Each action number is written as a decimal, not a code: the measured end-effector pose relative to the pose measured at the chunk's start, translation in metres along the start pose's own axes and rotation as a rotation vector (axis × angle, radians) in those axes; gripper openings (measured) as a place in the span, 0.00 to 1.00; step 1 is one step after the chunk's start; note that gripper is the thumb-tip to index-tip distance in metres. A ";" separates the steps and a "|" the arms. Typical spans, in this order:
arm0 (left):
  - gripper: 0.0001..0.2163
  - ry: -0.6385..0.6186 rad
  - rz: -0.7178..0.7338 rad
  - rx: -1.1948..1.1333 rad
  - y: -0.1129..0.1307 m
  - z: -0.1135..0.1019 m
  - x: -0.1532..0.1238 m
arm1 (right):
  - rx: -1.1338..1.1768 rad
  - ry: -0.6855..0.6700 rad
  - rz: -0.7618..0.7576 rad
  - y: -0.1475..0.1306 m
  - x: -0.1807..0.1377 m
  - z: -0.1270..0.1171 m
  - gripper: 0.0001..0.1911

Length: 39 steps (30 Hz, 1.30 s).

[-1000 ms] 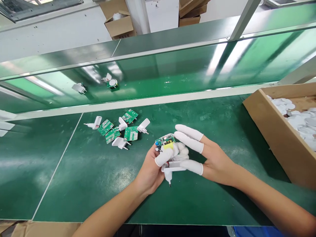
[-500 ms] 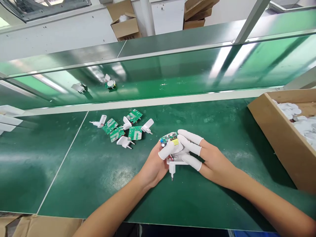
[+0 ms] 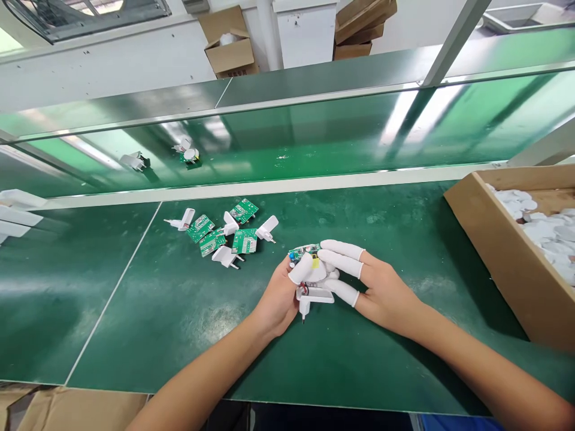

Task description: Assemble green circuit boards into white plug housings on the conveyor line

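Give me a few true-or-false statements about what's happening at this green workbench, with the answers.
1. The left hand and right hand hold a green circuit board and a white plug housing between them. True.
2. All of the person's fingers are bare. False: several wear white finger cots.
3. The cardboard box on the right is full of circuit boards. False: it holds white round discs.
4. More boards and plug housings lie loose on the green bench mat, to the left of the hands. True.
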State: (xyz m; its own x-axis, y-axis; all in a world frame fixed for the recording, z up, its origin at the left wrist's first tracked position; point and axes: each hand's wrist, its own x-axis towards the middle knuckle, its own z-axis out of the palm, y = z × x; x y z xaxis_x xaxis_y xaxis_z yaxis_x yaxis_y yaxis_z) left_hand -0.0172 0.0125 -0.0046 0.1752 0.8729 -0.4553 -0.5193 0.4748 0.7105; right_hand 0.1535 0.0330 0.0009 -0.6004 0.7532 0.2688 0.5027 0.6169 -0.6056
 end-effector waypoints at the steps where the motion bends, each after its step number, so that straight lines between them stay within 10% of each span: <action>1: 0.14 -0.003 0.002 -0.009 0.001 0.000 -0.001 | 0.000 0.009 -0.009 -0.001 0.000 0.000 0.22; 16: 0.22 -0.287 -0.064 -0.164 0.007 0.009 -0.012 | -0.054 0.169 -0.194 -0.001 -0.002 0.003 0.20; 31: 0.29 -0.359 -0.054 -0.042 0.005 0.008 -0.022 | 0.219 -0.047 0.089 -0.009 -0.003 -0.004 0.40; 39: 0.35 -0.416 -0.062 0.167 -0.003 -0.003 -0.016 | 0.100 -0.130 0.008 -0.001 -0.005 -0.003 0.33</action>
State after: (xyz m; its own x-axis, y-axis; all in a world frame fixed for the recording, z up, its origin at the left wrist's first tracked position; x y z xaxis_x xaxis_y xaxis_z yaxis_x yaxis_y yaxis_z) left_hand -0.0206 -0.0036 -0.0010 0.5405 0.7969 -0.2699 -0.3612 0.5095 0.7810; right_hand 0.1580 0.0295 0.0022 -0.6755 0.7178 0.1688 0.4469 0.5806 -0.6806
